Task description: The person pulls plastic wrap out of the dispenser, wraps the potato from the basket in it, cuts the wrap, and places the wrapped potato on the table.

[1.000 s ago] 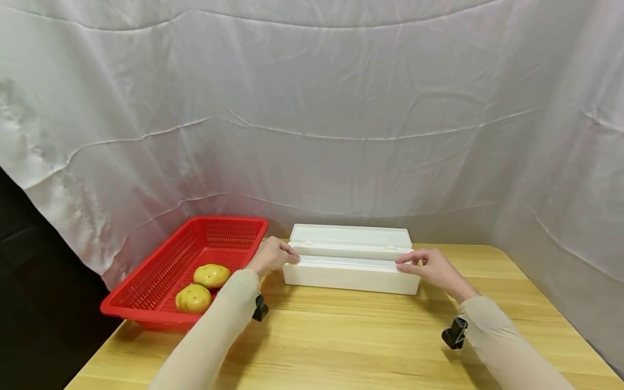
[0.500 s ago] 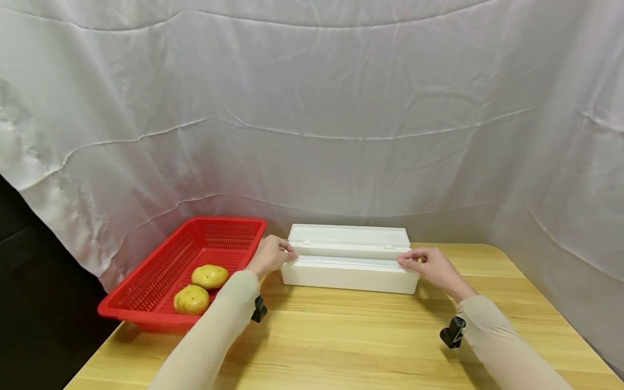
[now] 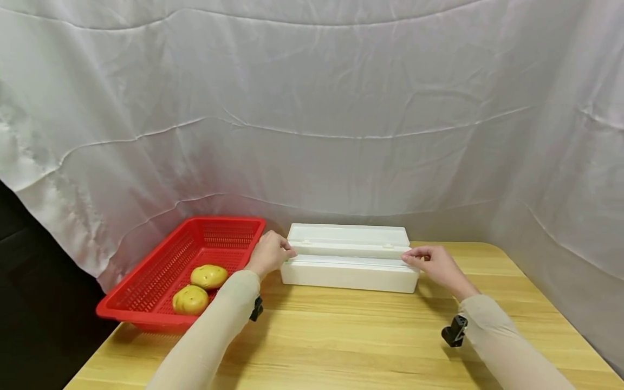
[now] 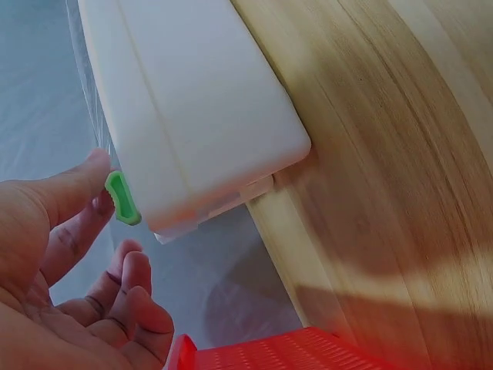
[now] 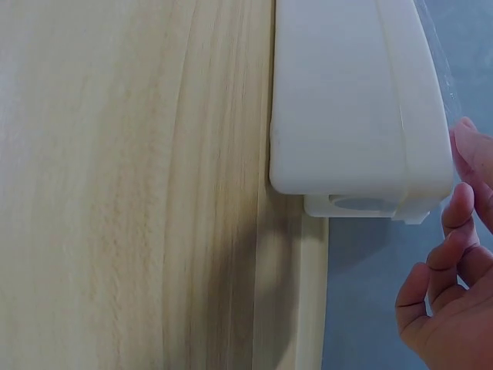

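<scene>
A long white cling film dispenser [image 3: 348, 277] sits on the table with its lid [image 3: 348, 235] raised at the back. Clear film [image 4: 90, 92] shows along its upper edge in both wrist views. My left hand [image 3: 269, 254] pinches the film between thumb and index finger at the left end, right beside a small green slide cutter [image 4: 123, 199]. Whether those fingers also touch the cutter, I cannot tell. At the right end, my right hand [image 3: 439, 268] pinches the film with thumb and index finger; the other fingers are loosely curled. The film's front edge is hard to make out.
A red plastic basket [image 3: 146, 315] stands left of the dispenser, close to my left forearm. Two potatoes [image 3: 208, 276] lie inside it. The wooden table [image 3: 351, 341] extends in front, and a grey curtain [image 3: 331, 162] hangs behind.
My right hand has slid slightly to the right along the dispenser's top edge. The left hand has barely moved, and the green cutter now shows beside its fingertips. The dispenser and basket stay put.
</scene>
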Available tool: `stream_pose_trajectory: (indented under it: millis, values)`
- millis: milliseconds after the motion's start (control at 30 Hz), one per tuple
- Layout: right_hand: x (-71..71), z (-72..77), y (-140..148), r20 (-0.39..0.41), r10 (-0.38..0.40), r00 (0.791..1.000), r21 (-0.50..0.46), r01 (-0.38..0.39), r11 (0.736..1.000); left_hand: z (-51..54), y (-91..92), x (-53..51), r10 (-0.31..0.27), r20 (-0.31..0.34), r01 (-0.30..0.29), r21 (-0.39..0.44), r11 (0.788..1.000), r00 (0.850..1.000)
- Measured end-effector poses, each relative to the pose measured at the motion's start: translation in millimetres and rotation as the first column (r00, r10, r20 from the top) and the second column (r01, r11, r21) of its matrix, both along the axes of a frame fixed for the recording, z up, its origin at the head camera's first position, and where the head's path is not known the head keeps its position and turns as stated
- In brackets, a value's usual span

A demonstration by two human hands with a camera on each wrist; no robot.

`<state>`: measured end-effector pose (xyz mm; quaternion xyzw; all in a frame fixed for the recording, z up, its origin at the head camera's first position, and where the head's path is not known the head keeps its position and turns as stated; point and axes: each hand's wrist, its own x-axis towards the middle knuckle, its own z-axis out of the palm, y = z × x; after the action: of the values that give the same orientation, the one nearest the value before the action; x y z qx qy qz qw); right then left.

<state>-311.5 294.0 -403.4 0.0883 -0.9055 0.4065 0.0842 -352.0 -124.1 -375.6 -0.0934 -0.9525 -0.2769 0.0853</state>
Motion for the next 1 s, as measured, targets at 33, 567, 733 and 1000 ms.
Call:
stream_pose_trajectory:
  millis: [33, 567, 733, 1000]
  values:
    - [0.0, -0.3, 0, 0.0, 0.001, 1.0, -0.004, -0.001, 1.0, 0.2, -0.5, 0.5, 0.0, -0.004, 0.0, -0.013, 1.0, 1.0]
    - [0.2, -1.7, -2, 0.001, 0.005, 1.0, -0.026, -0.005, 1.0, 3.4, -0.8, 2.0, 0.009, -0.05, -0.013, -0.083, 0.996, 0.999]
    - [-0.1, 1.6, -2, 0.006, -0.003, 1.0, -0.029, 0.003, 1.0, 3.4, -3.0, -1.6, 0.0, -0.064, -0.005, -0.087, 0.996, 0.998]
    - [-1.8, 8.2, -4, 0.01, -0.018, 1.0, 0.004, 0.018, 1.0, 5.9, -3.4, -3.3, -0.003, -0.057, -0.003, -0.104, 0.995, 0.998]
